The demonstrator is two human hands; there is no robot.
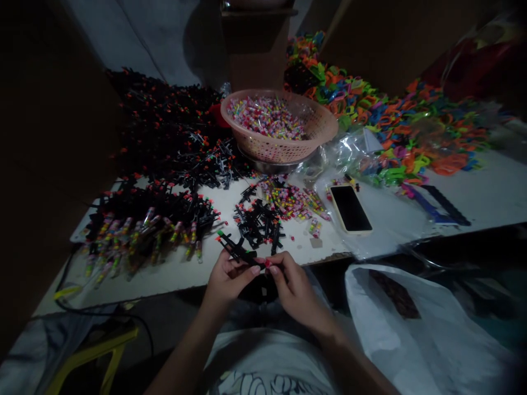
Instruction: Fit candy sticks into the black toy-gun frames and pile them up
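Just over the table's front edge, my left hand (229, 277) is closed around a black toy gun (239, 249) with a green and orange tip pointing up and left. My right hand (293, 282) pinches a small red piece (268, 263) at the near end of the toy gun. The fingertips of both hands almost meet there. Beyond them lies a small heap of black toy guns (259, 222). Beside it is a scatter of colourful candy-filled tubes (288, 200). To the left, toy guns with tubes attached (144, 230) are piled along the edge.
A pink basket (280, 148) full of tubes stands on a metal bowl (275, 166). Behind it on the left rises a big black heap (164, 120); bright plastic pieces (395, 120) cover the right. A phone (351, 208) lies on clear plastic. A white bag (411, 334) hangs below right.
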